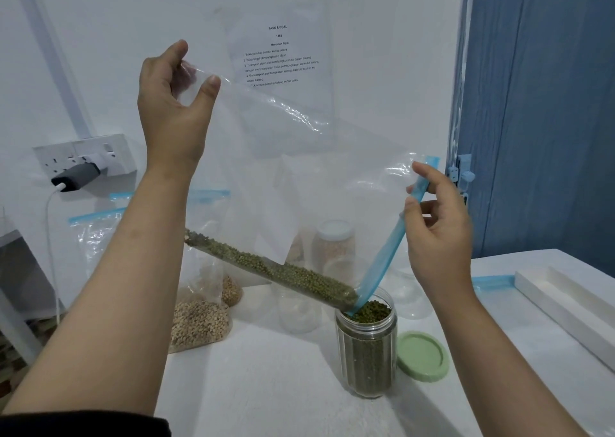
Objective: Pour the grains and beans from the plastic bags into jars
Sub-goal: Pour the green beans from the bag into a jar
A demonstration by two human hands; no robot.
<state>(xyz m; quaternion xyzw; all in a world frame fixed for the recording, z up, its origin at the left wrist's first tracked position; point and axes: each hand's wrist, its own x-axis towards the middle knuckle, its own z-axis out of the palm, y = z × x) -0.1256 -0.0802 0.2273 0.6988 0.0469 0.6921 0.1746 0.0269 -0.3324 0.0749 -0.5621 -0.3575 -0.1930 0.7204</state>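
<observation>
A large clear zip bag (309,170) with a blue zip strip is held up and tilted over a clear jar (366,353). My left hand (173,104) pinches the bag's upper far corner high up. My right hand (436,223) grips the blue zip edge just above the jar. Green mung beans (273,270) lie along the bag's lower fold and run down into the jar's mouth. The jar is filled with green beans almost to its rim. Its green lid (422,356) lies flat on the white table to the jar's right.
A bag of beige grains (199,323) lies left of the jar. Behind stand empty clear jars (296,310) and a white-lidded filled jar (334,243). More zip bags (96,233) lean at back left. A wall socket with charger (80,167) is left; a white tray (565,307) right.
</observation>
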